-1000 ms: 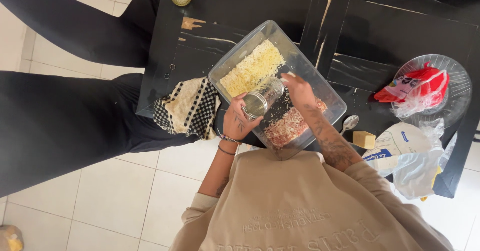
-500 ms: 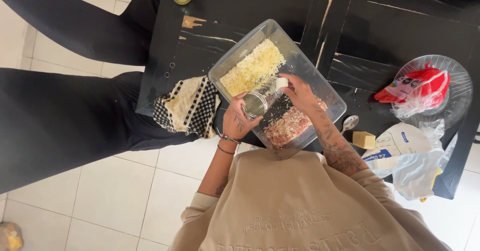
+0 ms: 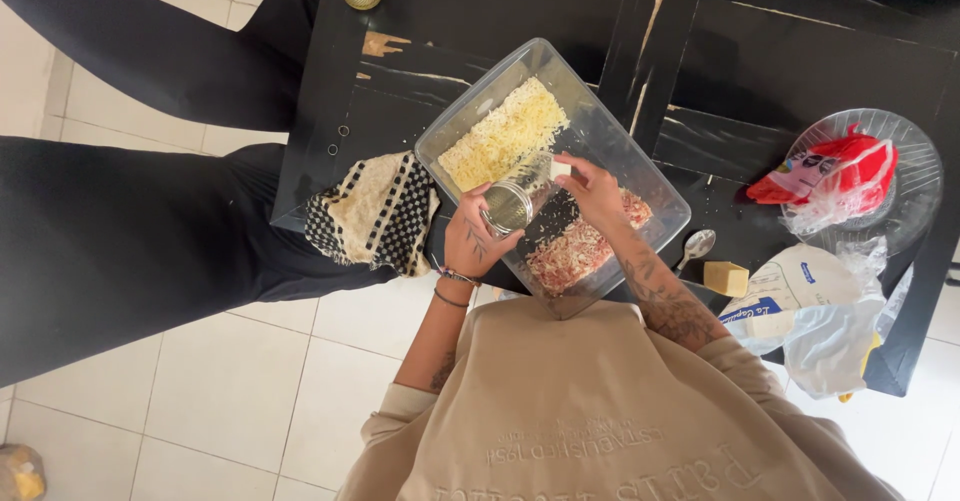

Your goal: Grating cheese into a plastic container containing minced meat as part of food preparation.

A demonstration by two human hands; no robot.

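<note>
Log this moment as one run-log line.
left hand: holds metal grater | right hand: presses white cheese block on grater | below: clear plastic container with grated cheese | surface: black table

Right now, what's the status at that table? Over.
Left hand holds small glass jar, tipped sideways. Right hand pinches pale cube over clear plastic container. Checkered cloth beside, nothing blocking.

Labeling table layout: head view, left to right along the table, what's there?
Checkered cloth → left hand on a metal grater → right hand over the clear plastic container → spoon → cheese block → clear plate.
</note>
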